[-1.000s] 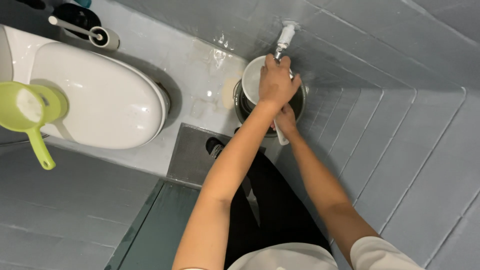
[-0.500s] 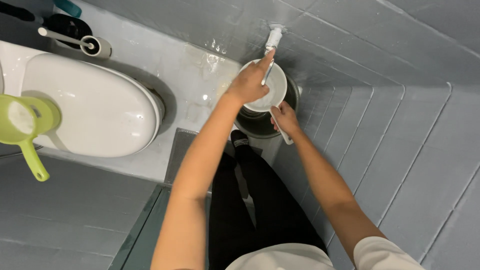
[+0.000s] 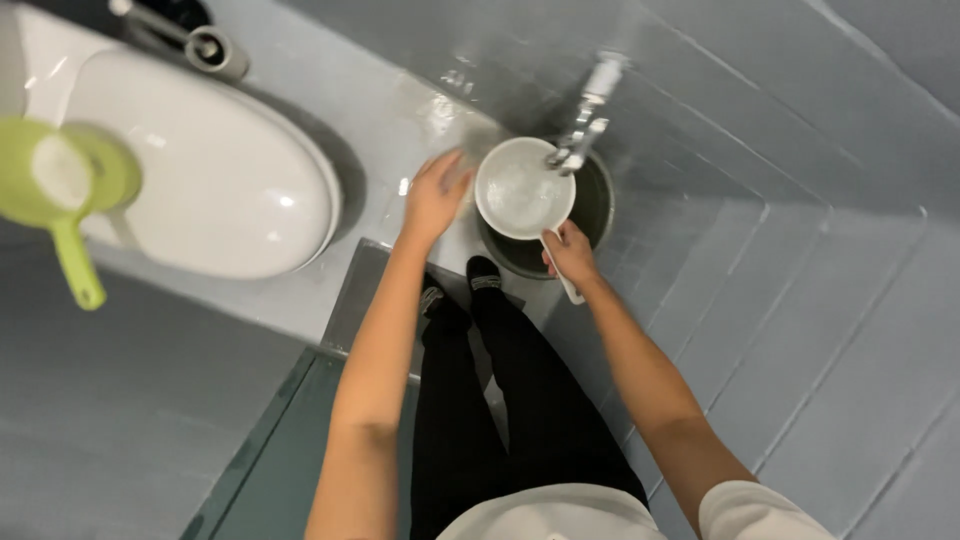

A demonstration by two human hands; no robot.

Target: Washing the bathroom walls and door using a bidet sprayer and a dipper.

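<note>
One white scoop (image 3: 523, 190) with a round bowl and a straight handle sits under the one metal tap (image 3: 585, 125) on the tiled wall (image 3: 780, 300), and the water inside it looks rippled. The right hand (image 3: 570, 255) closes its fingers around the scoop's handle, whose white end sticks out below the fist. Right beneath the scoop stands one dark bucket (image 3: 598, 205), mostly hidden by the scoop, so only part of its rim and side shows. The left hand (image 3: 435, 195) hangs just left of the scoop, blurred, with the fingers loosely spread and holding nothing; whether it touches the scoop's rim is hard to tell. Two feet in dark socks (image 3: 484, 272) stand on the wet floor (image 3: 330, 90) just short of the bucket. Farther left is one white toilet (image 3: 190, 180) with its lid down, and one green dipper (image 3: 60, 200) with a long handle in front of it. One toilet brush in its holder (image 3: 205, 45) is cut off at the top edge.
</note>
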